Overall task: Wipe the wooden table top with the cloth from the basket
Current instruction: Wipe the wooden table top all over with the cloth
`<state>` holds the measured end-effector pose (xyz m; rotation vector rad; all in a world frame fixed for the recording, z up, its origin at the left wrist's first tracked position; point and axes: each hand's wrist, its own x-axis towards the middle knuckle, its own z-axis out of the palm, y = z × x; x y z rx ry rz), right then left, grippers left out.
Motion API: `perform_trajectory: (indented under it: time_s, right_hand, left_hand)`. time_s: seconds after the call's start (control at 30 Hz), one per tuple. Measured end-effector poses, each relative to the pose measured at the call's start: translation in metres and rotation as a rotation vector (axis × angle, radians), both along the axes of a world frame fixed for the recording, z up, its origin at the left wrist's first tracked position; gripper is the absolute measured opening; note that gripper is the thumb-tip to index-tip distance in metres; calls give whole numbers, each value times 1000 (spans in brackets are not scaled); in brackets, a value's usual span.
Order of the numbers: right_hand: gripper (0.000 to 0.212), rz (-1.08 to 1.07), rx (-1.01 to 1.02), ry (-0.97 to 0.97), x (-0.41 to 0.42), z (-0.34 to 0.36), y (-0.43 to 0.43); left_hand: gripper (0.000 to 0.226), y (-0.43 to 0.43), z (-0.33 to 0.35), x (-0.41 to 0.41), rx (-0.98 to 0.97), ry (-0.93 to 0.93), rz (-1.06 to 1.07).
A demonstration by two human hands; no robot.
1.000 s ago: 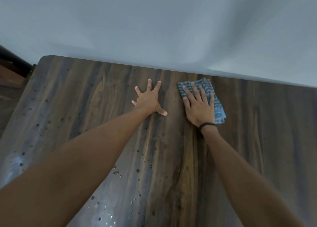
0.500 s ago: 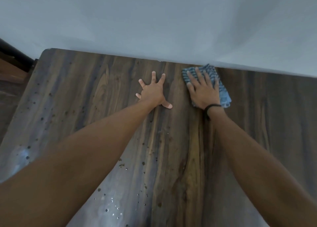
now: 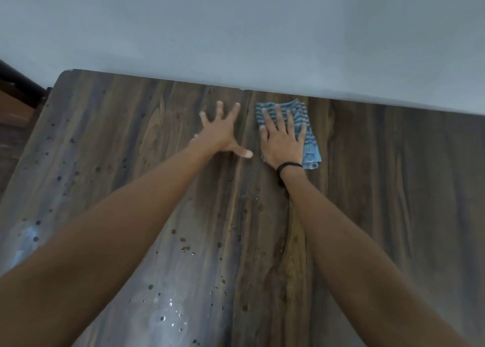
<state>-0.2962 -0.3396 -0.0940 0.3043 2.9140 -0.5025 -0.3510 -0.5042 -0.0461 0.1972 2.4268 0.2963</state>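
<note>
Water droplets [image 3: 183, 247] bead on the left part of the dark, streaky-grained wooden worktop [image 3: 393, 189]. My left arm reaches far forward, the left grip [image 3: 219, 134] flat on bare wood, fingers straight and splayed wide, thumb out to the right. Just beside it my right grip [image 3: 282, 141] lies palm-down, fingers straight and slightly apart, pressing the folded, blue-striped cloth [image 3: 311, 147] onto the worktop near its far edge, by the plain pale wall [image 3: 236, 31]. A black band [image 3: 287, 166] circles that wrist.
</note>
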Motion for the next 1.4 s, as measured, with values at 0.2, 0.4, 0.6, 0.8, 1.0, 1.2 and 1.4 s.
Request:
perform_trajectory:
  time_s: [0.2, 0.4, 0.6, 0.8, 1.0, 1.2, 1.4]
  right_hand:
    - [55, -281, -62, -37, -35, 1, 7]
    - [54, 104, -18, 10, -50, 1, -13]
    - [54, 145, 15, -9, -39, 3, -34]
    - [55, -288, -17, -20, 36, 3, 3]
    - [54, -67, 33, -7, 134, -1, -4]
    - [54, -126, 48, -19, 162, -2, -48]
    - [55, -421, 9, -52, 159, -4, -32]
  left_hand:
    - [149, -77, -4, 0, -129, -77, 39]
    - [147, -78, 2, 4, -82, -64, 35]
    - [147, -78, 2, 6, -63, -46, 30]
    - [147, -77, 2, 6, -62, -53, 39]
    - [147, -77, 2, 5, -61, -58, 46]
    - [146, -75, 4, 5, -61, -67, 39]
    - [145, -76, 5, 8, -66, -45, 35]
